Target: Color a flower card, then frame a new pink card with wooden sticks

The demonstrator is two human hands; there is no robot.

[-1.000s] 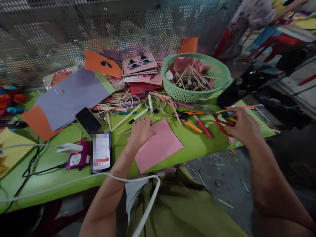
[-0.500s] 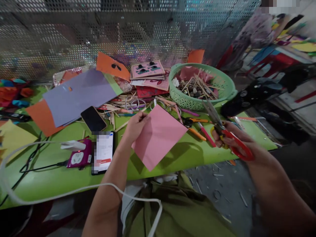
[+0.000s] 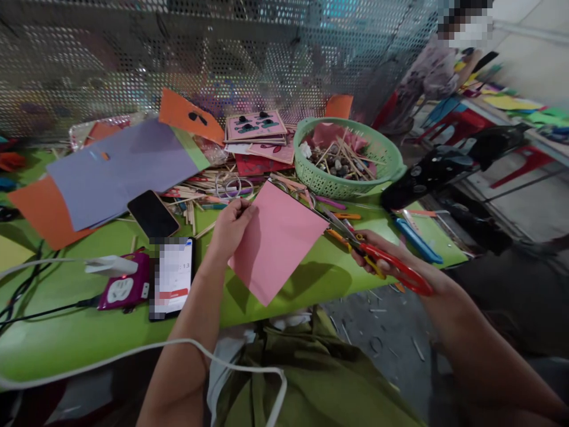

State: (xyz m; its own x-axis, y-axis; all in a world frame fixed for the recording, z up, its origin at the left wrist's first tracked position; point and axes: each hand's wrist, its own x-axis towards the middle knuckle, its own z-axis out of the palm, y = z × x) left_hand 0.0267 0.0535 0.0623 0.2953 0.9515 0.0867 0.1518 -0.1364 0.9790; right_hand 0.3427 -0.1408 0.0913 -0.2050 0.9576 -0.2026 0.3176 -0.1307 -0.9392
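A pink sheet of paper [image 3: 280, 243] is pinched at its left edge by my left hand [image 3: 232, 228], its corners pointing up, right and down above the green table. My right hand [image 3: 377, 252] is wrapped round scissors [image 3: 391, 264] with red and yellow handles. Their blades point up and left and lie at the sheet's right corner; whether they touch the paper I cannot tell. Beneath the blades, orange-handled pliers [image 3: 338, 238] are partly hidden. Behind the sheet lie several wire rings and thin wooden sticks [image 3: 189, 216].
A green basket [image 3: 347, 188] of sticks and stones stands behind. Two phones [image 3: 153, 214] and a purple power socket [image 3: 127, 281] lie left. Purple paper [image 3: 120, 172], a stack of pink cards [image 3: 256, 127] and a blue cutter [image 3: 418, 240] are around. A white cable [image 3: 186, 342] crosses in front. Another person [image 3: 422, 71] is far right.
My right hand has brought the scissors left and slightly down, from beside the basket to the pink paper's right corner. My left hand keeps its hold on the paper. The view has shifted right.
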